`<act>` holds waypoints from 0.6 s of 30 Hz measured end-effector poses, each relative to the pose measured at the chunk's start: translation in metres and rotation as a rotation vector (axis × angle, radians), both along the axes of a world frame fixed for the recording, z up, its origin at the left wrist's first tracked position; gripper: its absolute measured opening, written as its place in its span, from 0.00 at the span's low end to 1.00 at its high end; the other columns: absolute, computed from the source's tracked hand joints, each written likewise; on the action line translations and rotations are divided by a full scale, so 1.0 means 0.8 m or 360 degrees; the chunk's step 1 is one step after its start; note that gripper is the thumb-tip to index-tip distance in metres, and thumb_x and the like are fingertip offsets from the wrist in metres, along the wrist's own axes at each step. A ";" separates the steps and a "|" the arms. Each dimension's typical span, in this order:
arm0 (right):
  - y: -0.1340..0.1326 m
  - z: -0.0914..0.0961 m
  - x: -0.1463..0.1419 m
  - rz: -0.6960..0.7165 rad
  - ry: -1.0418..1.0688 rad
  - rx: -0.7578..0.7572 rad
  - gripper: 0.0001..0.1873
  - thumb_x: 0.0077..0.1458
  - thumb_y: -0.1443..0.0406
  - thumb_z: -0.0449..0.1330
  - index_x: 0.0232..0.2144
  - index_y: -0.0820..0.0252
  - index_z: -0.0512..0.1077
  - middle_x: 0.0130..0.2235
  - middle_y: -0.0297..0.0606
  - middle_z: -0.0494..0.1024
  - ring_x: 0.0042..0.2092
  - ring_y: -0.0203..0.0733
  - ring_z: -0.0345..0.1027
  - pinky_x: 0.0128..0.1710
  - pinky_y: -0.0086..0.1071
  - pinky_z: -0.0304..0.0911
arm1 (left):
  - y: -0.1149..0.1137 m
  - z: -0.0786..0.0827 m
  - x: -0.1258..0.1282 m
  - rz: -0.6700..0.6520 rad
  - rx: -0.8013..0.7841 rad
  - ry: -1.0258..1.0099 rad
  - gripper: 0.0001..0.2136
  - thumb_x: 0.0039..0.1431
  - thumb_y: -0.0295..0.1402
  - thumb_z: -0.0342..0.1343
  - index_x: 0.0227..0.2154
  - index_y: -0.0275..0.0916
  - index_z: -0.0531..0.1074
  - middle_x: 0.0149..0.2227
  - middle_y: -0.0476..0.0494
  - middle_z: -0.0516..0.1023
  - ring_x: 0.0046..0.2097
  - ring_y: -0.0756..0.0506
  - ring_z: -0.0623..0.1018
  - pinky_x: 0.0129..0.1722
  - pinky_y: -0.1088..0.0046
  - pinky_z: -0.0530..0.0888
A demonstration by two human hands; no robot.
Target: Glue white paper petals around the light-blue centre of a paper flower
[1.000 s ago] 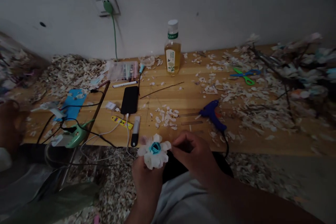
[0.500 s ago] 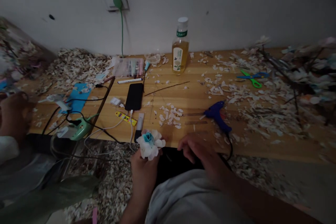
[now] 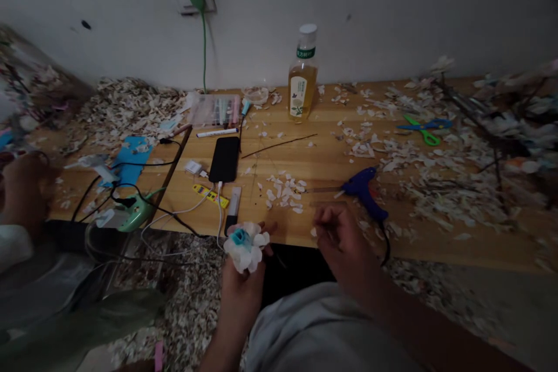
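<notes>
A white flower (image 3: 251, 251) with a blue centre sits in my left hand (image 3: 244, 288), whose fingers are closed beneath the blossom at the table's front edge. The stem is hidden. My right hand (image 3: 344, 241) is to the right of it, apart from the flower, with its fingertips pinched together. A small white petal (image 3: 314, 232) shows at those fingertips. Just beyond my hands lies a small cluster of loose petals (image 3: 285, 189) on the wood. Right of my right hand, a blue glue gun (image 3: 364, 190) rests with its nozzle pointing left.
A tea bottle (image 3: 302, 84) stands near the wall, with scissors (image 3: 425, 126) to its right. A phone (image 3: 224, 159), a yellow-handled knife (image 3: 210, 195) and cables lie left of centre. Petal heaps (image 3: 135, 107) cover both sides. A co-worker's hand (image 3: 26, 183) is at far left.
My right hand has lifted slightly and curled into a pinch, with a petal now showing at its fingertips. The flower in my left hand has tilted and shifted slightly left.
</notes>
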State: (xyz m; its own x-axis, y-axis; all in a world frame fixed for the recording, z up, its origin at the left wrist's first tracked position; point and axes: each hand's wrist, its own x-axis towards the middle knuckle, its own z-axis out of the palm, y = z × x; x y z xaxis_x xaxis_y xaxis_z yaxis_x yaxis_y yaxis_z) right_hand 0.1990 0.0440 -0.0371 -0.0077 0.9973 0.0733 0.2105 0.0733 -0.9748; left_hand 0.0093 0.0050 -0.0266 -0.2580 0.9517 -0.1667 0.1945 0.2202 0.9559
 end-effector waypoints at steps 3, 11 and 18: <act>0.026 -0.014 0.053 -0.0123 -0.0636 0.0153 0.05 0.59 0.62 0.55 0.39 0.54 0.63 0.43 0.42 0.69 0.45 0.47 0.65 0.47 0.42 0.62 | -0.005 -0.006 -0.015 -0.0161 0.0087 0.0291 0.10 0.60 0.35 0.54 0.41 0.39 0.77 0.54 0.35 0.78 0.58 0.40 0.74 0.60 0.62 0.67; 0.072 -0.060 0.142 -0.0169 -0.2032 -0.0109 0.23 0.60 0.50 0.55 0.44 0.66 0.68 0.41 0.53 0.73 0.43 0.57 0.68 0.42 0.43 0.62 | -0.004 -0.008 -0.059 -0.0512 0.0451 0.0922 0.12 0.63 0.27 0.47 0.31 0.41 0.76 0.30 0.43 0.80 0.32 0.46 0.79 0.35 0.74 0.75; 0.079 -0.070 0.156 -0.0145 -0.1789 -0.0184 0.16 0.56 0.54 0.61 0.38 0.62 0.71 0.35 0.49 0.73 0.36 0.53 0.69 0.35 0.41 0.60 | -0.005 0.004 -0.056 -0.0415 0.0677 0.1062 0.19 0.63 0.23 0.41 0.50 0.41 0.73 0.43 0.37 0.81 0.46 0.43 0.80 0.51 0.65 0.74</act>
